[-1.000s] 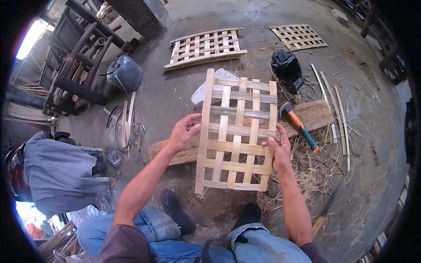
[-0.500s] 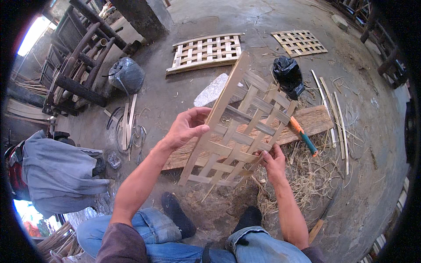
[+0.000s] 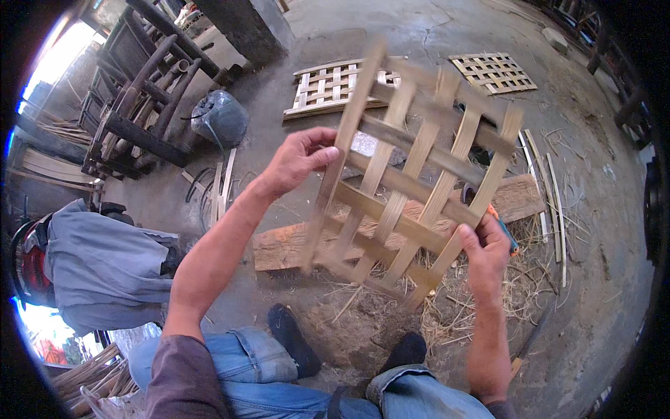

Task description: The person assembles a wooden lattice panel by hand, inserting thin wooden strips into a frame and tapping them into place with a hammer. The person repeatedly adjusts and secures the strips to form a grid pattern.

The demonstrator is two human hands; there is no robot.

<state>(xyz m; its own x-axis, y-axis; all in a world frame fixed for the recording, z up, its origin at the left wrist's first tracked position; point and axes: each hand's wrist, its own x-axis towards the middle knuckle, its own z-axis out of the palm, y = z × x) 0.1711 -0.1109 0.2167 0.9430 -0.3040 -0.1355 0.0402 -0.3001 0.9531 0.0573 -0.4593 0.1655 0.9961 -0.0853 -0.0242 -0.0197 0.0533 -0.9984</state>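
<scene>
Between my hands a woven bamboo lattice panel hangs tilted in the air above a wooden plank. My left hand grips the thick strip along its left side, with the thumb on the near face and the fingers behind. At the lower right edge, my right hand pinches the panel between thumb and fingers. Parts of the panel are smeared by motion. Behind my right hand, the orange and teal handle of a tool is partly hidden.
The plank lies across the floor, with shavings nearby. Farther off lie two more lattice panels. Thin strips rest at the right. A wrapped bundle stands at the left near dark bamboo furniture. A grey cloth covers something.
The panel has swung round to face me more fully and its right side has come out to the right. My right hand moved right with it, now covering part of the tool's handle.
</scene>
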